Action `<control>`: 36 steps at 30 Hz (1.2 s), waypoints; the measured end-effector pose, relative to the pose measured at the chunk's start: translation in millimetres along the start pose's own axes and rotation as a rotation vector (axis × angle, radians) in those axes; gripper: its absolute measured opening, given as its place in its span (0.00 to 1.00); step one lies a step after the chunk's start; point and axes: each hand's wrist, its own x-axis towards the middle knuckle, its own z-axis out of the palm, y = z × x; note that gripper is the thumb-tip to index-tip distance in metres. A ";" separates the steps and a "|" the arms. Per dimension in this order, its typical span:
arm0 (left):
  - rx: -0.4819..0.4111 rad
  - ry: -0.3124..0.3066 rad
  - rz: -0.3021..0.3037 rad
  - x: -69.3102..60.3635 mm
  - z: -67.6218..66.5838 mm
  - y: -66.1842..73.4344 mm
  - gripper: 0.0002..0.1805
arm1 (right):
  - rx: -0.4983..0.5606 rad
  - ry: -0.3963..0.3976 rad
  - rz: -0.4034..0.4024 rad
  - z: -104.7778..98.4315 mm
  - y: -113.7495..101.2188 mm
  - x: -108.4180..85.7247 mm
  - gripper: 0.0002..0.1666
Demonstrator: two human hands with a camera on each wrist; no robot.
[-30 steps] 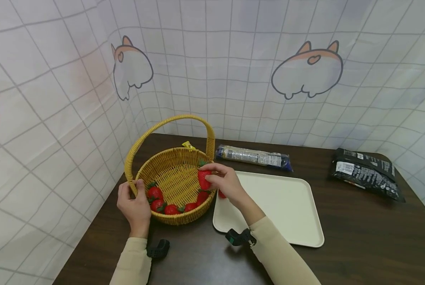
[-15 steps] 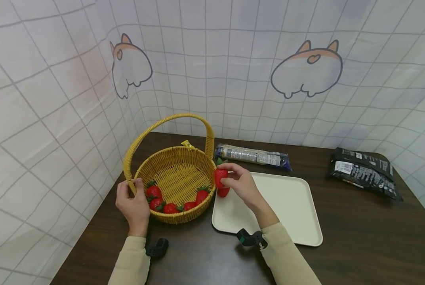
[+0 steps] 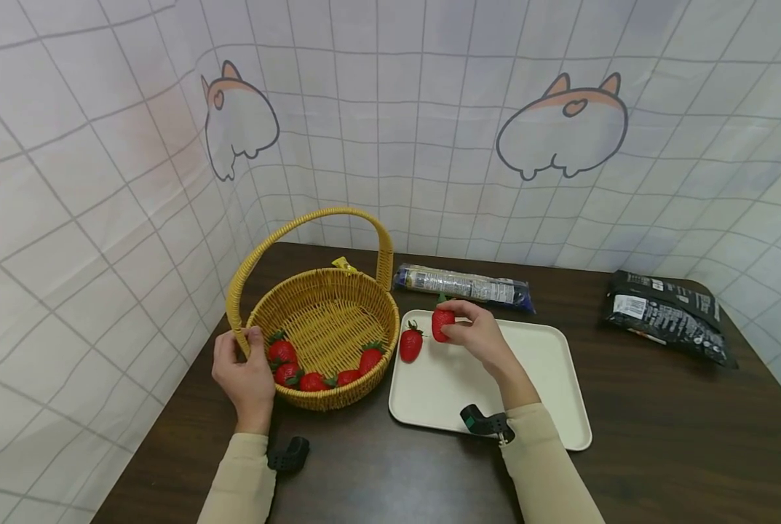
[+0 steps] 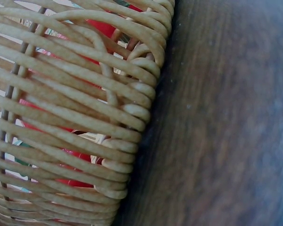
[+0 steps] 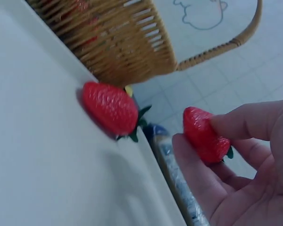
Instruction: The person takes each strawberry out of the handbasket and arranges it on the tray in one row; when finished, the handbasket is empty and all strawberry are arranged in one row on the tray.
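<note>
In the head view my left hand grips the left side of the yellow wicker basket, at the foot of its handle. Several red strawberries lie along the basket's near side. Over the white tray, my right hand pinches a strawberry between thumb and fingers. Another strawberry lies at the tray's left edge. The right wrist view shows the pinched strawberry apart from the one on the tray. The left wrist view has only basket weave and table; the left hand is hidden there.
A long clear-and-blue packet lies behind the tray. At the right is a black package with a white label. A small yellow wrapper is behind the basket. A white gridded curtain hangs behind the dark table.
My right hand has moved right from over the basket to over the tray, carrying the strawberry. The strawberry on the tray now shows in full. My left hand stays at the basket.
</note>
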 end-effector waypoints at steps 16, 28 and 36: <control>0.004 0.006 0.010 0.5 0.7 -1.5 0.13 | -0.084 -0.017 0.138 -2.7 23.6 6.6 0.26; -0.011 0.002 -0.002 -0.5 0.1 -4.1 0.13 | -0.146 -0.052 0.173 -0.3 25.5 6.5 0.23; -0.006 0.000 0.006 -0.4 -0.1 -3.6 0.12 | -0.155 -0.092 0.141 1.1 25.3 4.6 0.25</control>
